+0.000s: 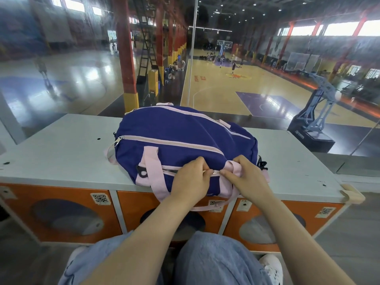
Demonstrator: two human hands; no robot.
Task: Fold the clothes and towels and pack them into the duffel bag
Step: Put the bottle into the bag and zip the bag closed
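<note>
duffel bag [181,140] on counter [61,153], near edge | left hand [190,179] pinches zipper pull [214,172] on front pocket | right hand [246,179] grips pink strap [233,168] beside it

I count one duffel bag [181,138] and my two hands. Below it are three orange locker doors [61,210].

Duffel bag [181,138]: on the bench [61,153], centre, overhanging its near edge. Both hands at the bag's near side: left hand [190,183] left of the zip pull [215,172], right hand [247,179] right of it, on a strap [233,168]. Lockers [67,212]: beneath the bench top. Glass wall [61,79]: behind the bench. Basketball court [226,83]: beyond the glass.
</note>
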